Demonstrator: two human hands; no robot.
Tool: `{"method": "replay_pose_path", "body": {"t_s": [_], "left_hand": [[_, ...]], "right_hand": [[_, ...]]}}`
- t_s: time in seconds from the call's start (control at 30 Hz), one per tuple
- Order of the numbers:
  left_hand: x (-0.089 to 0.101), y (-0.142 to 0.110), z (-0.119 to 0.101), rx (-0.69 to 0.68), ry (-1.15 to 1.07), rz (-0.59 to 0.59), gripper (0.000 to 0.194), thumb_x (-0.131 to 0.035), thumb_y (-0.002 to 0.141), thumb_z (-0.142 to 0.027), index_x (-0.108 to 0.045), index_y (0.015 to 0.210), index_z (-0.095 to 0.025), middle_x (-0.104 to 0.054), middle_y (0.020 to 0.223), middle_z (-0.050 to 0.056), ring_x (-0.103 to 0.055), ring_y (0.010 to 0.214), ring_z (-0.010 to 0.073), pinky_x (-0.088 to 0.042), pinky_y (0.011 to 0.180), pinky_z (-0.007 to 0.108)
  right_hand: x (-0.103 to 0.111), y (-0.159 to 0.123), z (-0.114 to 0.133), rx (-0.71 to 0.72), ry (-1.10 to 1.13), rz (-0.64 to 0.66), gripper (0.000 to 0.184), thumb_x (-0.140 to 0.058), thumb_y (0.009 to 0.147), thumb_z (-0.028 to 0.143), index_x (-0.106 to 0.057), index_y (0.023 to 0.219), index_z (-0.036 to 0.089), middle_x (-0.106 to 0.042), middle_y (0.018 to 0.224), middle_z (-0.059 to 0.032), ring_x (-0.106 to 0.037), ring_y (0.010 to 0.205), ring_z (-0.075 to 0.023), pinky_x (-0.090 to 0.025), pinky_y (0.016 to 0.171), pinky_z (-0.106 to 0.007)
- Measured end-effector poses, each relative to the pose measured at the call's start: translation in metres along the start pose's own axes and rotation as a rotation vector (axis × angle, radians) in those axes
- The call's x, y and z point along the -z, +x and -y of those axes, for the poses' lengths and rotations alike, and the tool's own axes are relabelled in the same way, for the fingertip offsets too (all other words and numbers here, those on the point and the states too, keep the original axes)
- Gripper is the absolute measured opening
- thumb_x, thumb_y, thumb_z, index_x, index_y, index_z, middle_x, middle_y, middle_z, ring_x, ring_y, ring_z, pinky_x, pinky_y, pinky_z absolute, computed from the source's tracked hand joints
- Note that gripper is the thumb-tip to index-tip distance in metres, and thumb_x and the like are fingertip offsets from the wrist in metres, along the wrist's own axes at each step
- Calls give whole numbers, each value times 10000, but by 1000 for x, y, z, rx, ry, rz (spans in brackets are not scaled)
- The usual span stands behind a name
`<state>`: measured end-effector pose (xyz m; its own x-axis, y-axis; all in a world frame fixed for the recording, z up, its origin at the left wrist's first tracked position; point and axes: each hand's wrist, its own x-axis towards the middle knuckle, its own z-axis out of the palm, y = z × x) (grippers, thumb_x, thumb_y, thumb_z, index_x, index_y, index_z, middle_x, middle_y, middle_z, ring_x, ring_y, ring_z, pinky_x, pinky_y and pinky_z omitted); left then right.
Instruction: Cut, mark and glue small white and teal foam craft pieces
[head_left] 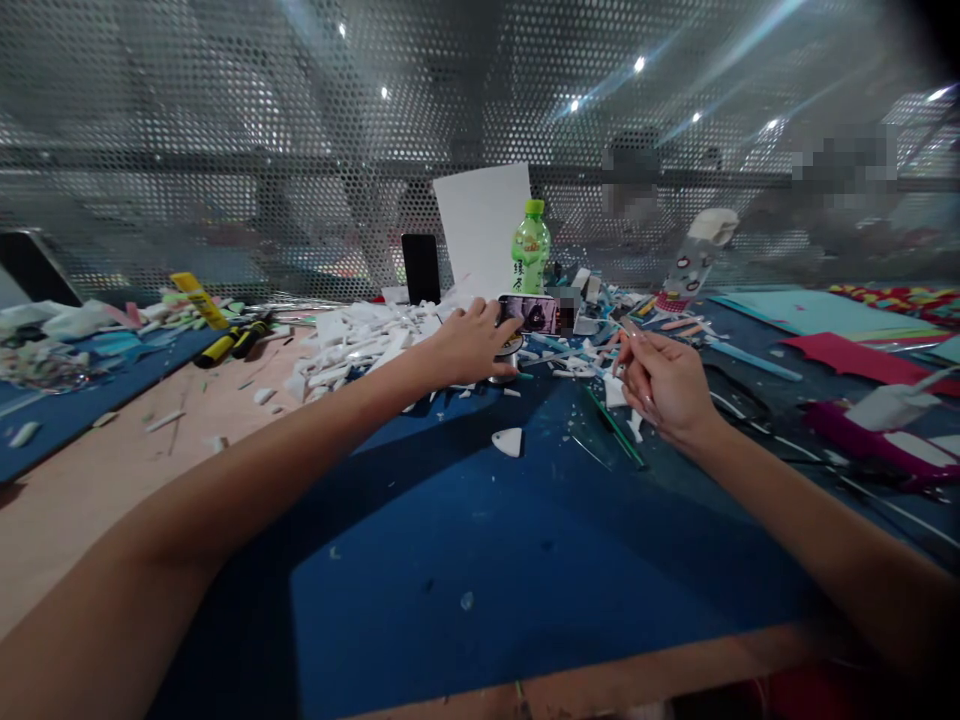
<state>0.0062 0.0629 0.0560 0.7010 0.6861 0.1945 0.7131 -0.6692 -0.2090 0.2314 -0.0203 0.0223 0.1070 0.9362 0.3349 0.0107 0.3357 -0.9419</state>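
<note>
My left hand (472,345) reaches to the middle of the table, its fingers apart. It is at a small round stand with a silvery base (502,372), in front of a phone with a lit screen (531,315). The fingers partly cover the stand. My right hand (664,385) hovers above scraps on the right, thumb and fingers pinched together. Whatever lies between those fingertips is too small to make out. A small white rounded piece with a hole (508,442) lies on the blue mat (480,560) between my forearms.
White foam scraps (352,345) are heaped at the left. Behind stand a green tea bottle (531,250), a dark phone (421,268) and a white board (484,225). Yellow-and-black cutters (225,345) lie left. A tumbler (694,260), red sheet (855,358) and purple object (862,435) are right.
</note>
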Motion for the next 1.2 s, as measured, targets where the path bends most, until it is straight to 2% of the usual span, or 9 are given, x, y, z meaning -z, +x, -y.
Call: {"method": "replay_pose_path", "body": {"t_s": [0.1,0.2,0.27,0.33,0.53,0.67,0.93,1.1,1.2], "left_hand": [[2,1,-13,-237,-25,-87,614,-568,813,-431,-344,1343,-216,-412,1292,153,-342,1172,305,-330,936,419],[7,1,-29,-352,-104,-195,370,-540,853,-362,-516,1191,-215,-519,1164,99,-411,1081,242,-363,886,345],[13,-2,-40,-325,-120,-288,229,-491,886,-325,-605,1043,-203,-567,1052,78,-444,1020,228,-371,851,331],[20,-8,-51,-294,-105,-326,240,-424,914,-274,-638,877,-171,-586,913,71,-482,915,212,-385,795,320],[14,-48,-69,-216,-194,-222,243,-356,930,-256,-581,959,-168,-576,885,63,-559,723,162,-415,575,259],[-2,-74,-63,-194,-354,-204,215,-356,931,-241,-556,961,-167,-576,906,68,-578,750,139,-458,640,244],[-9,-102,-52,-181,-505,-385,113,-418,901,-165,-524,935,-182,-572,857,50,-566,725,115,-481,613,221],[-11,-117,-57,-305,-374,-435,139,-415,898,-157,-493,1000,-209,-596,863,45,-585,696,109,-485,567,203],[-10,-122,-59,-386,-278,-458,156,-427,886,-154,-488,1018,-210,-618,863,47,-591,683,115,-493,555,211]], "right_hand": [[-3,-3,3,15,-36,9,297,-511,812,454,-492,611,236,-290,282,83,-227,217,-70,-196,282,-243],[-3,-5,6,39,-38,29,308,-498,815,470,-496,617,234,-291,273,85,-241,221,-75,-219,291,-243],[-1,-5,8,52,-25,62,309,-493,819,473,-506,622,235,-295,272,85,-254,224,-76,-238,298,-243],[2,-2,9,41,-33,118,316,-487,823,476,-523,624,232,-310,275,84,-272,223,-75,-261,306,-243],[14,8,13,-31,-281,256,399,-473,825,491,-513,560,195,-362,281,77,-289,206,-61,-204,284,-212],[17,9,15,-26,-363,261,441,-470,823,522,-499,537,188,-367,268,70,-308,206,-62,-215,291,-207],[21,15,7,20,-568,110,453,-427,851,512,-494,532,198,-369,267,63,-332,223,-81,-263,333,-229],[23,16,6,82,-711,-24,455,-400,875,455,-486,508,200,-391,283,42,-374,258,-99,-279,380,-248],[22,16,2,140,-785,-35,437,-416,872,406,-505,499,195,-392,312,35,-392,317,-106,-289,433,-256]]}}
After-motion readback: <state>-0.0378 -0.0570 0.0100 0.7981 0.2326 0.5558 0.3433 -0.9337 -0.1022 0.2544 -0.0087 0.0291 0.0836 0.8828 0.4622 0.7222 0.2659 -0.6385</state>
